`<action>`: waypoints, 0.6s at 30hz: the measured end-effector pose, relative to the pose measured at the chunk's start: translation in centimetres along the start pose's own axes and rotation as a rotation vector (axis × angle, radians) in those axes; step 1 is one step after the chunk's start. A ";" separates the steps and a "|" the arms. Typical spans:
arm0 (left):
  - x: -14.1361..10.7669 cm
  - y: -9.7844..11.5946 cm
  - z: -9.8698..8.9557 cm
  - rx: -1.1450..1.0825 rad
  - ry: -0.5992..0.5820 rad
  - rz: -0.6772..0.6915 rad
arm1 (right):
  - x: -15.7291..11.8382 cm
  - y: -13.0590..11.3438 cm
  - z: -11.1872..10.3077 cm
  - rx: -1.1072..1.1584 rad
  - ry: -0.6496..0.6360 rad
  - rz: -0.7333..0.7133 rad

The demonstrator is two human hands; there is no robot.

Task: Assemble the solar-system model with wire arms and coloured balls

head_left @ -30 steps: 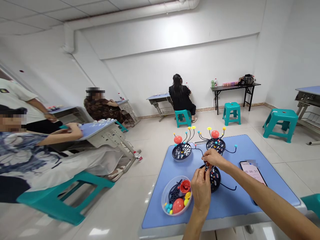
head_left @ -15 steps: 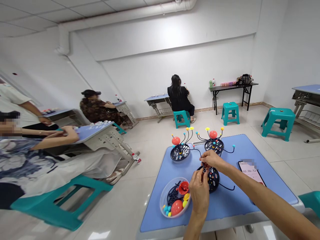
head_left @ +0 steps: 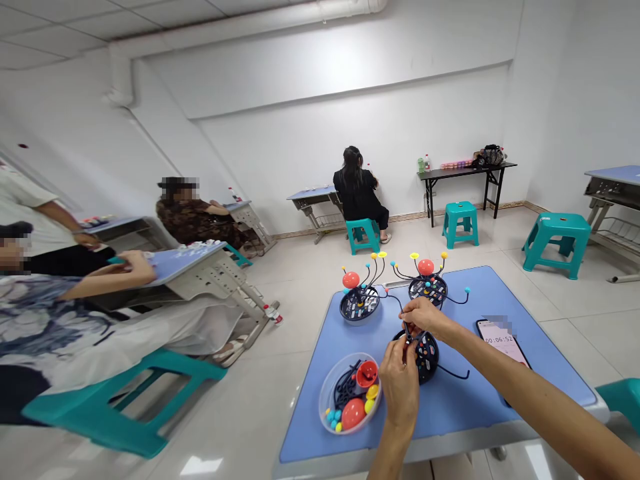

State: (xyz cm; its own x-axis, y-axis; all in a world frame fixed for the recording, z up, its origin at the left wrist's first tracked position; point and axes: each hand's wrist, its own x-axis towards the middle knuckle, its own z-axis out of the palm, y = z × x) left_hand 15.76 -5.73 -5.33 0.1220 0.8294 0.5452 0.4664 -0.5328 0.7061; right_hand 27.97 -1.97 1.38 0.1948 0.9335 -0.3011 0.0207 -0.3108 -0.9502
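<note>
Fingers of the right hand and left hand pinched a black wire steady over a dark base at twelve o'clock.

White walls close the room, and a white pipe runs below the panelled ceiling at the top of the frame. Pale floor tiles shine under bright, even light, meeting a tan skirting board along the far wall. A black folding table stands against that wall at upper right, near a teal plastic stool. Blue-topped school desks stand at far centre and right.
</note>
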 end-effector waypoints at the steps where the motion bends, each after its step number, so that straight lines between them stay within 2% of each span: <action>1: 0.0 0.0 0.0 -0.005 -0.004 -0.006 | 0.0 0.0 0.0 -0.006 0.001 0.002; 13: -0.2 -0.1 0.1 -0.030 0.018 -0.060 | 0.2 0.5 0.0 -0.085 0.007 -0.013; 18: -0.1 0.1 0.1 -0.021 0.033 0.062 | 0.3 0.6 0.1 -0.129 -0.015 -0.014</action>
State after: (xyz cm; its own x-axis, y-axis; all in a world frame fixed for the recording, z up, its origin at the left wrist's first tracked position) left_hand 15.87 -5.86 -5.37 0.1212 0.7889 0.6024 0.4407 -0.5866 0.6795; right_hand 27.95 -1.82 0.75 0.1786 0.9402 -0.2899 0.1491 -0.3172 -0.9366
